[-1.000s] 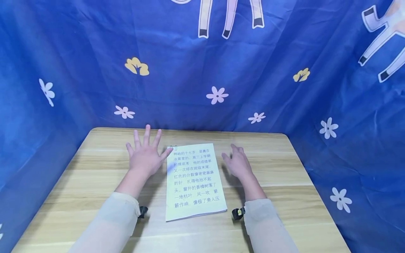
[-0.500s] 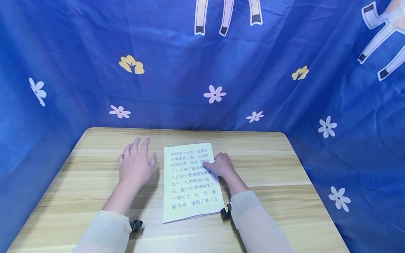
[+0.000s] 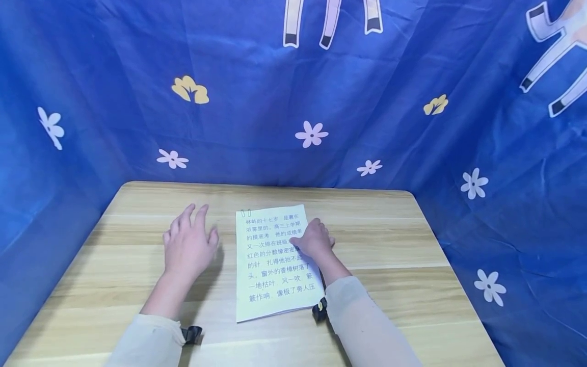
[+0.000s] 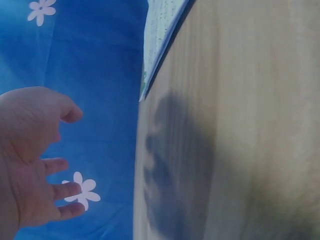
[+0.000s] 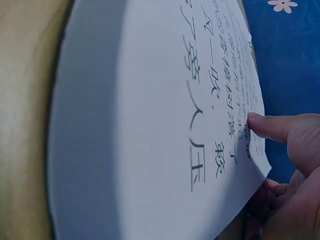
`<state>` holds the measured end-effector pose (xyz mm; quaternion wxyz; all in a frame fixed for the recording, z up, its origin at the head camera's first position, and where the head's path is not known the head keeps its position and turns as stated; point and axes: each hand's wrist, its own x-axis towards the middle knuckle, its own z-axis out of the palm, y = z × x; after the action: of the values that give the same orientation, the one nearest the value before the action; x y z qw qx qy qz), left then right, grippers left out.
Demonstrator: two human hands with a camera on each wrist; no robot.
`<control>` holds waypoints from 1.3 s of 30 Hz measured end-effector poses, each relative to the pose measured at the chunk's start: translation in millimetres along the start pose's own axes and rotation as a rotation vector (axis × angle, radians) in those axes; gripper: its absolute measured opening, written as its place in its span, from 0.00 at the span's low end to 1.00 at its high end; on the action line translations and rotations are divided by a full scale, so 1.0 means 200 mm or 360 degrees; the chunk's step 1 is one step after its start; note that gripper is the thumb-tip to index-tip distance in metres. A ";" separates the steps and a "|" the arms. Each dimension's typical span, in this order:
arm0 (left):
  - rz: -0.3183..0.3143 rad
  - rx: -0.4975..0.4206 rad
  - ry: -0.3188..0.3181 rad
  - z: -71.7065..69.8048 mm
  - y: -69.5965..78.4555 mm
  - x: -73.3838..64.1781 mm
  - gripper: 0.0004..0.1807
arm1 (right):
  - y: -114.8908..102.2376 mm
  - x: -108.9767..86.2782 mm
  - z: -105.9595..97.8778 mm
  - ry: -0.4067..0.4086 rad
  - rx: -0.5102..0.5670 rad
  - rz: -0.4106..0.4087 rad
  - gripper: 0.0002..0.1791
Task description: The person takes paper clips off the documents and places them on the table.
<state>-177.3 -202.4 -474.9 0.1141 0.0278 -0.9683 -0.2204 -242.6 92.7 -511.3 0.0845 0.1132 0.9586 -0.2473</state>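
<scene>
A clipped stack of paper sheets (image 3: 270, 270), printed with large Chinese characters, lies on the table. Two paper clips (image 3: 245, 213) sit at its far left corner. The right hand (image 3: 315, 239) grips the stack's right edge: in the right wrist view its thumb (image 5: 274, 128) presses on the printed face while the other fingers curl at and below the edge, partly hidden. Left of the stack, the left hand (image 3: 189, 247) is held over the table, fingers loosely bent and nothing in them; its shadow falls on the wood in the left wrist view.
The wooden table (image 3: 394, 306) has a rounded far edge. A blue curtain (image 3: 247, 102) with flowers and animal legs surrounds it at the back and both sides. Black straps with small devices (image 3: 191, 335) show at both wrists.
The right hand has moved left from beside the stack and taken hold of its right edge. The left hand has drawn back left, its thumb off the corner and its spread fingers relaxed.
</scene>
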 end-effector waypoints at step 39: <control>-0.0185 -0.1190 -0.0441 0.28 0.06 0.30 0.39 | 0.26 -0.01 -0.14 -0.0517 0.1448 -0.0112 0.10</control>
<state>-249.5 -173.9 -505.2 -0.0281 0.0090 -0.8244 -0.5653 -230.7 151.0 -510.7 0.1666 0.0660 0.7308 -0.6587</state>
